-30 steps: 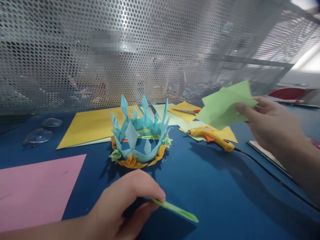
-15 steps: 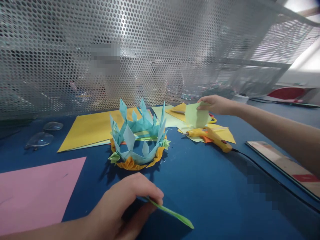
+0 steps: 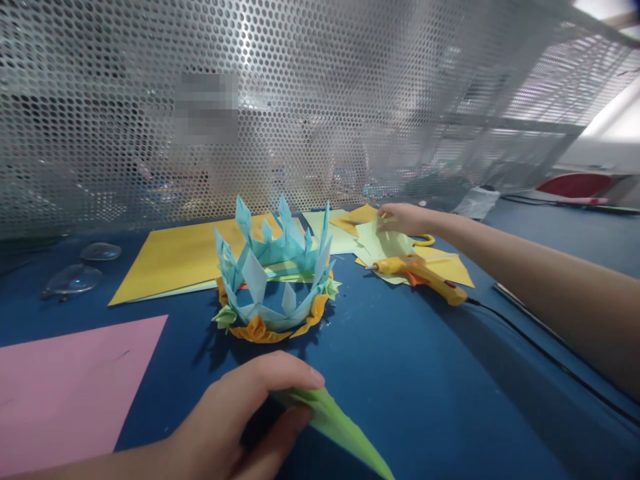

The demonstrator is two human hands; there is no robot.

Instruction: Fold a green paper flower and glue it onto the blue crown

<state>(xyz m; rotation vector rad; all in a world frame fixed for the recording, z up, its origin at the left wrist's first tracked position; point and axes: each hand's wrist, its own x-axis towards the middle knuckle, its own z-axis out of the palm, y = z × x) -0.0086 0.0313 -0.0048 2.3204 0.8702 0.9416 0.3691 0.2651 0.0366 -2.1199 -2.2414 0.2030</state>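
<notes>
Nearest to you, your left hand [image 3: 240, 413] is pinched shut on a folded green paper piece [image 3: 340, 427], thumb under and fingers over, with its pointed end sticking out low and to the right, just above the blue desk [image 3: 400, 373]. To the left of that hand lies a pink sheet [image 3: 65, 380], flat on the desk.

Just beyond your left hand stands the paper crown [image 3: 273, 280]: light blue spikes rising from an orange ruffled base, with small green folded pieces tucked in at the rim. Behind it lies a large yellow sheet [image 3: 170, 257], and off to the far left are two clear plastic domes [image 3: 75, 279].

Farther back on the right, your right hand [image 3: 403, 219] reaches out at arm's length and rests its fingers on a pale green sheet [image 3: 377, 243], which lies on a small pile of yellow paper beside the yellow glue gun [image 3: 417, 272]. Whether those fingers have closed on the sheet, I cannot tell.

You seem to be between pieces, one folded part ready in the left hand while the right sets down or sorts paper. The next move likely calls for the glue gun, so mind its nozzle and cord. A perforated metal screen [image 3: 320, 100] closes off the back.
</notes>
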